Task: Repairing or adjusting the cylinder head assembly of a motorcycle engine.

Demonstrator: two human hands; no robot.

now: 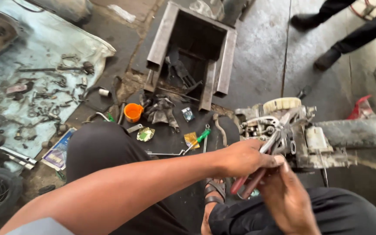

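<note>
Greasy concrete floor [262,56]; both hands centre-right, left hand [244,157] and right hand [286,198] clenched around red-handled pliers [257,167] biting the small engine [292,130].

We reached our left arm across our knees, bare to the elbow, and our left hand [242,157] closed around the pliers [257,167] near their grips. Our right hand [286,198] sat just below the pliers, fingers curled toward the handles, thumb raised beside the left hand.
</note>
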